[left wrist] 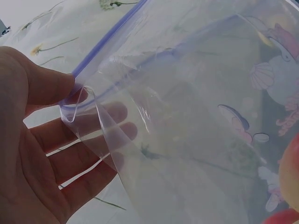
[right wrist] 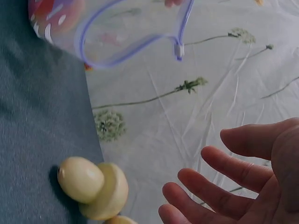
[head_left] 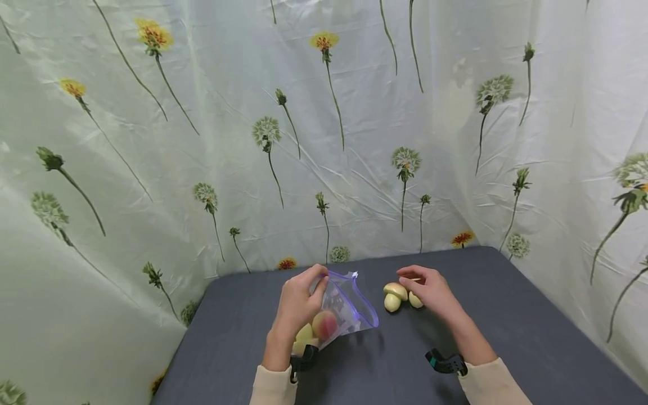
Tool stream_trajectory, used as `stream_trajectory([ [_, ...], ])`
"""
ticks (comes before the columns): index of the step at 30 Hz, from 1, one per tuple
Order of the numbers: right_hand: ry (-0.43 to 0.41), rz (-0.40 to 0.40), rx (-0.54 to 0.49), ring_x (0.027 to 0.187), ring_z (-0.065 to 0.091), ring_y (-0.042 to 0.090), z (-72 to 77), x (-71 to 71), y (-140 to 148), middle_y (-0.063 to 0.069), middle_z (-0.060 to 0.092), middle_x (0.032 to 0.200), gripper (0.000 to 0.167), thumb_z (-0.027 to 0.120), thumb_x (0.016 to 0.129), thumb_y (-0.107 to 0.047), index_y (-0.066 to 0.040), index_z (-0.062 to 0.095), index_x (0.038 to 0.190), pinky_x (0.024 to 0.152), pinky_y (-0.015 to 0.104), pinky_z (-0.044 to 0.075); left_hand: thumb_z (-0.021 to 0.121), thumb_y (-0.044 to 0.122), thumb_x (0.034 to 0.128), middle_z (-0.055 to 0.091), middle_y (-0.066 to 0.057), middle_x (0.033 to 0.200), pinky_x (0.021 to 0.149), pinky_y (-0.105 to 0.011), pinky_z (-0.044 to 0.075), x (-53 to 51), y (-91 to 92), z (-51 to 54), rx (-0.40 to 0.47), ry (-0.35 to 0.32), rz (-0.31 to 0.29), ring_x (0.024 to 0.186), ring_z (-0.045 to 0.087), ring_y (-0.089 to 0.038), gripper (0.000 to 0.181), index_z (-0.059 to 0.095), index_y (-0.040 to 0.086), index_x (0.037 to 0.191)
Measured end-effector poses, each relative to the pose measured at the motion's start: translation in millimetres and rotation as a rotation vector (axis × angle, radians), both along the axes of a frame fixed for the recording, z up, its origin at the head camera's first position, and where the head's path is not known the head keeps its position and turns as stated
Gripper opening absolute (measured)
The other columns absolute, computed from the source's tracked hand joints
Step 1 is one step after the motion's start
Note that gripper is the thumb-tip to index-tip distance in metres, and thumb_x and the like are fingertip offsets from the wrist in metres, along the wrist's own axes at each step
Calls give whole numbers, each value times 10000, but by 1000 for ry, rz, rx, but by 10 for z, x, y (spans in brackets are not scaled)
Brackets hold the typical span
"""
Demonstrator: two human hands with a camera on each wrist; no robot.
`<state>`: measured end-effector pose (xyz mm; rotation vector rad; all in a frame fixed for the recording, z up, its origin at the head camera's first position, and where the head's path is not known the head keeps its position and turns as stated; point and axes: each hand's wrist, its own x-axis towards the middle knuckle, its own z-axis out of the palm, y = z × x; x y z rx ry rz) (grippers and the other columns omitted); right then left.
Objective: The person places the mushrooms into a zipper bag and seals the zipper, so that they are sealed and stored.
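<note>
Your left hand (head_left: 298,299) pinches the rim of a clear slider zip bag (head_left: 337,292) between thumb and forefinger, the other fingers spread out behind the film. Your right hand (head_left: 430,289) has hold of nothing; its fingers are loosely parted and gently bent. Between your hands, the bag's purple-edged mouth gapes toward the right one, with a white slider (head_left: 355,274) on the edge farther from you. Low in the bag, just beside your left wrist, lie a red-and-yellow peach (head_left: 325,325) and pale yellow pieces (head_left: 304,333), partly hidden by that wrist. Just left of your right fingertips, a tan-capped toy mushroom (head_left: 394,296) rests on the dark grey bench (head_left: 385,365); a second mushroom (head_left: 416,301) is partly covered by those fingers in the head view. Black straps (head_left: 446,363) sit below both hands, by your cream sleeves (head_left: 493,382). Beyond your hands hangs a pale curtain (head_left: 364,112) printed with dandelions.
</note>
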<state>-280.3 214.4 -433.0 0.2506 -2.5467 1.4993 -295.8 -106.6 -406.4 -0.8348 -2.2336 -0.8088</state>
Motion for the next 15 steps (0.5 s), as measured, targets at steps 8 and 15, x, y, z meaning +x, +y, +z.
stream_trajectory([
  [8, 16, -49, 56, 1055, 657, 291, -78, -55, 77, 102, 690, 1180, 270, 650, 998, -232, -105, 684, 1234, 849, 475, 522, 681, 112, 964, 703, 77, 923, 571, -257, 441, 3, -4, -9, 14, 10, -10, 621, 519, -32, 83, 687, 179, 1012],
  [15, 52, -85, 133, 1063, 651, 324, -187, -88, 153, 108, 696, 1167, 247, 665, 988, -214, -126, 692, 1217, 850, 518, 509, 681, 112, 965, 706, 64, 921, 565, -255, 442, 9, -11, -11, 9, -2, -3, 605, 504, -35, 88, 688, 184, 1015],
])
